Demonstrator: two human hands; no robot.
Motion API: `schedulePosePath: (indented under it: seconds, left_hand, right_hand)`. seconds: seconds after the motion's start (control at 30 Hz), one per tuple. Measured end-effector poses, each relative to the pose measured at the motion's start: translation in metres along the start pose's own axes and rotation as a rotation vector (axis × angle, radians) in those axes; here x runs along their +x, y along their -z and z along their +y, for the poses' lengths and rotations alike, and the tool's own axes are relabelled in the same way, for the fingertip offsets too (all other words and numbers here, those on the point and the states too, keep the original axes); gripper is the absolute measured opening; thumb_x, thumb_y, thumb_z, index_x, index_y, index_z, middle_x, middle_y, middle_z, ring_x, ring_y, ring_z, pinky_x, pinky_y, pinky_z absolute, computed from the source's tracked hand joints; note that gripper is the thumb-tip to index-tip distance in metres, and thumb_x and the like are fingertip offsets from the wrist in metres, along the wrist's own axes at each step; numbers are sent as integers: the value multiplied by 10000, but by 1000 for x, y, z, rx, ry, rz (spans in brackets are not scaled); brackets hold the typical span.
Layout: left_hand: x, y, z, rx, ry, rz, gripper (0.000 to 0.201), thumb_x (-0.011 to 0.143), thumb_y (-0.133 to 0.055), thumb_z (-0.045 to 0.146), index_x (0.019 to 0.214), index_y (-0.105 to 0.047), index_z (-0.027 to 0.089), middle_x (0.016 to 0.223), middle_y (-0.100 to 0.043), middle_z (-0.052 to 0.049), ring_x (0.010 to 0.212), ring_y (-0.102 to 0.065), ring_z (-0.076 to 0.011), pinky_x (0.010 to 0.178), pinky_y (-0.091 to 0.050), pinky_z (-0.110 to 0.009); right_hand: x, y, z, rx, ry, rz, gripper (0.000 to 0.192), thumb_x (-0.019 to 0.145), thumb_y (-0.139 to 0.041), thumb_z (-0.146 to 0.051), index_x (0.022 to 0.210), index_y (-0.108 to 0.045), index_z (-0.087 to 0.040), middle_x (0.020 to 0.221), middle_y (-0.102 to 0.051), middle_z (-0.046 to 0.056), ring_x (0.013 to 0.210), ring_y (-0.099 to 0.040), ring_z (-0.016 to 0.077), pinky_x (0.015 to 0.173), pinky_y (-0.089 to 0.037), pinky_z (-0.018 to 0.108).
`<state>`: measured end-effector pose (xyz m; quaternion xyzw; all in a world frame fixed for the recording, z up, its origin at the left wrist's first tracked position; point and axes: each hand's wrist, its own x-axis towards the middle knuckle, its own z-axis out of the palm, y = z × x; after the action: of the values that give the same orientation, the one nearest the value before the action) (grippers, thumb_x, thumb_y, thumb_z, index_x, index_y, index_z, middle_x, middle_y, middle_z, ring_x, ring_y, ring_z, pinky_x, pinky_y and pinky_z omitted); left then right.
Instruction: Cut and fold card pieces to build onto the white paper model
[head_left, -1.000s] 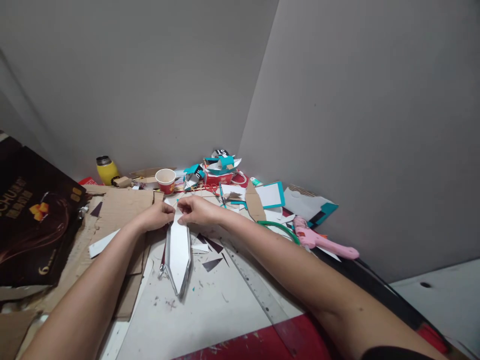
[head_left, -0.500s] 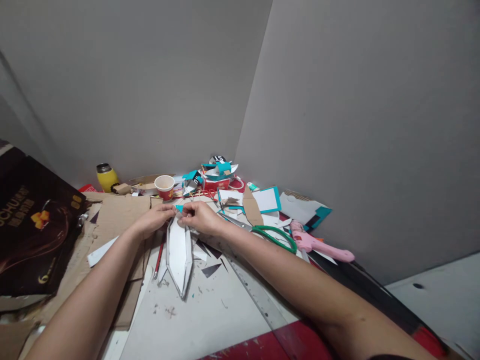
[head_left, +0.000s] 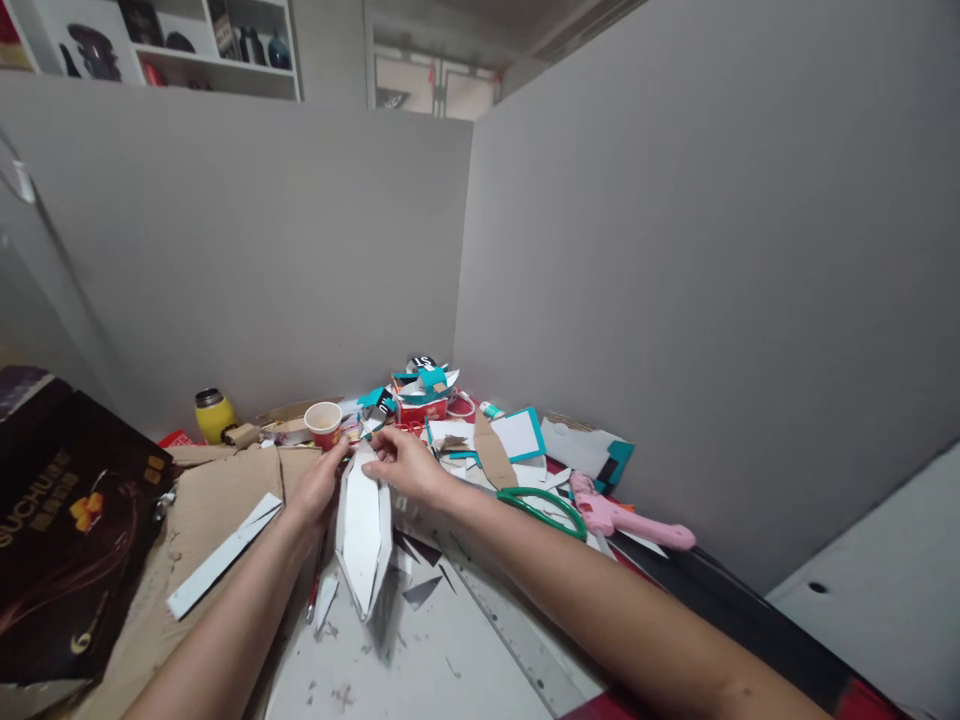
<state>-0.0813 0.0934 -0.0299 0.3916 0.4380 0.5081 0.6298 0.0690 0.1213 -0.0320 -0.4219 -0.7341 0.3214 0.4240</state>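
Note:
A long white paper blade shape (head_left: 364,530) with a pointed near end lies in front of me, its tip raised a little off the white work surface (head_left: 420,650). My left hand (head_left: 319,485) pinches its far left edge. My right hand (head_left: 405,465) pinches the far right end of the same piece. Both hands meet at the blade's far end, close to a small red paper cup (head_left: 324,422).
Green-handled scissors (head_left: 544,505) and a pink glue gun (head_left: 626,515) lie to the right. Paper scraps (head_left: 431,390) pile in the corner by grey partitions. A yellow bottle (head_left: 213,414), flat cardboard (head_left: 217,490), a white strip (head_left: 223,556) and a dark box (head_left: 67,520) sit left.
The view has tilted up, so shelves show above the partition. The paper blade has lifted and shifted slightly toward the corner, with both hands still on its far end.

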Motion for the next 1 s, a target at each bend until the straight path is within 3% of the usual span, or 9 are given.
schedulePosePath:
  seconds: [0.23,0.33,0.47,0.77,1.0]
  left_hand:
    - [-15,-22,1,-132,203,-111,530,908,-409,520,1070,-659,81,715,-742,-143,577,-703,-255,556,-549,-338]
    - [-17,-25,0,-152,273,-117,579,910,-380,543,1060,-660,59,677,-733,-160,543,-698,-267,529,-555,-354]
    - [-16,-25,-2,-173,298,-79,551,906,-407,534,1052,-660,68,646,-729,-144,518,-694,-256,491,-552,-329]
    - [-14,-28,-12,-144,302,1,499,904,-445,510,980,-675,74,628,-724,-126,459,-670,-229,435,-536,-300]
    - [-11,-26,-14,-108,267,34,533,878,-465,553,964,-681,73,607,-719,-124,427,-655,-230,411,-528,-305]
  right_hand:
    - [-1,10,-12,144,104,102,220,682,-657,-143,866,-544,-188,716,-547,-49,599,-503,100,565,-433,212]
    - [-4,13,-12,143,185,162,230,705,-645,-153,919,-573,-198,817,-572,-16,702,-544,127,615,-447,230]
    - [-6,18,-11,113,254,168,24,750,-624,-174,736,-618,-192,807,-563,10,763,-544,153,638,-429,248]
    - [-3,28,-9,152,71,38,128,722,-627,-181,612,-563,-168,574,-542,-38,551,-490,114,551,-378,237]
    - [-7,34,-20,178,6,-23,145,705,-628,-218,598,-544,-169,569,-530,-39,543,-479,108,534,-364,231]
